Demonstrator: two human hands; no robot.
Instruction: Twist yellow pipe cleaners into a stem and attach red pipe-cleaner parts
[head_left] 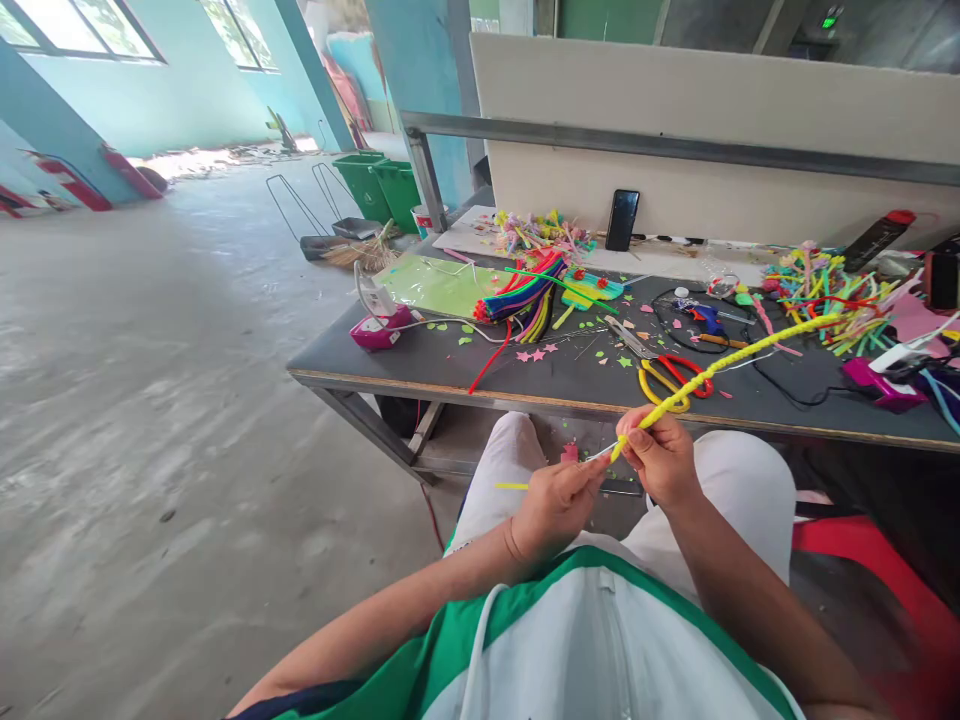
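Observation:
A long yellow pipe cleaner stem, twisted thick, slants up and right across the table edge above my lap. My right hand pinches it near its lower end. Close beside, my left hand is closed at that same end, where a thin white wire shows at the fingertips. A thin yellow piece sticks out left behind my left hand. Beyond my right hand lie scissors with one yellow and one red handle. Further back is a bundle of coloured pipe cleaners.
On the dark table stand a phone, a blue glue gun, and two magenta power strips with cords. A colourful pipe cleaner pile lies right. Paper scraps are scattered about. Green bins stand on the floor behind.

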